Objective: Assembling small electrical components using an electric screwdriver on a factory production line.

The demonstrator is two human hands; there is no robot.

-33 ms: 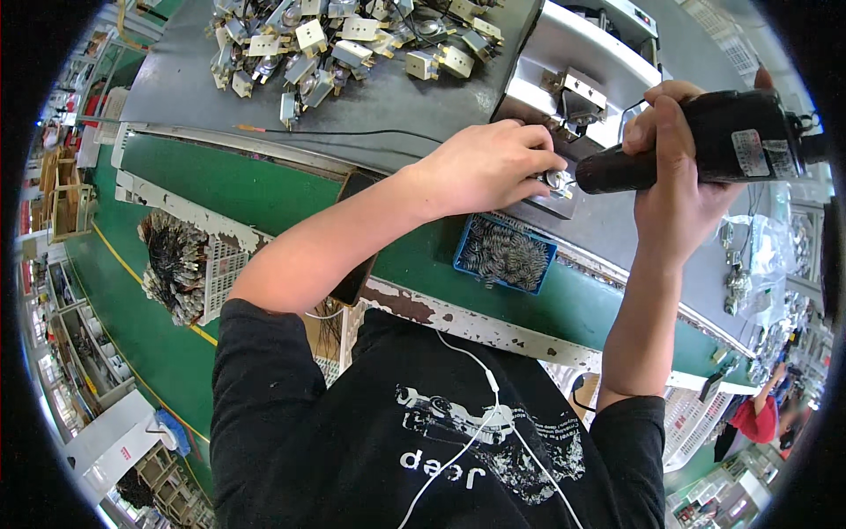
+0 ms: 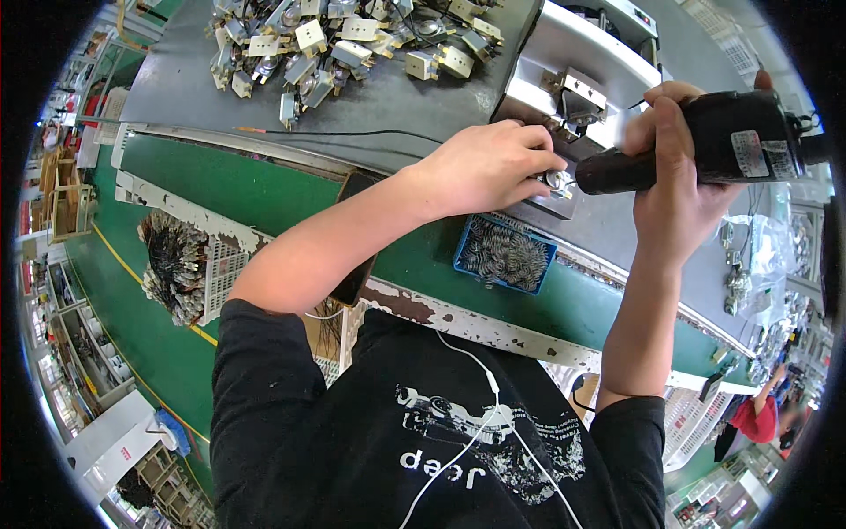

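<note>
My left hand point(image 2: 498, 167) is closed, thumb and fingers pinching a small silver metal part point(image 2: 555, 180) at the near edge of a steel fixture point(image 2: 529, 79). The fingers hide most of that part. Wrapped around a black power screwdriver point(image 2: 731, 132) is my right hand point(image 2: 671, 181), with the tool lying sideways and its nose pointing left at the part. One finger of that hand is blurred. Just beyond, a white-faced metal assembly point(image 2: 582, 95) sits on the fixture.
Many small metal assemblies point(image 2: 352, 53) are heaped at the far left of the grey bench. A blue box point(image 2: 495, 281) of springs point(image 2: 507, 249) stands near the bench edge. A thin black cable point(image 2: 352, 133) crosses the bench. Clear plastic bags point(image 2: 765, 264) lie at right.
A finger of my right hand has shifted on the screwdriver and is blurred. My left hand and the part have not visibly moved.
</note>
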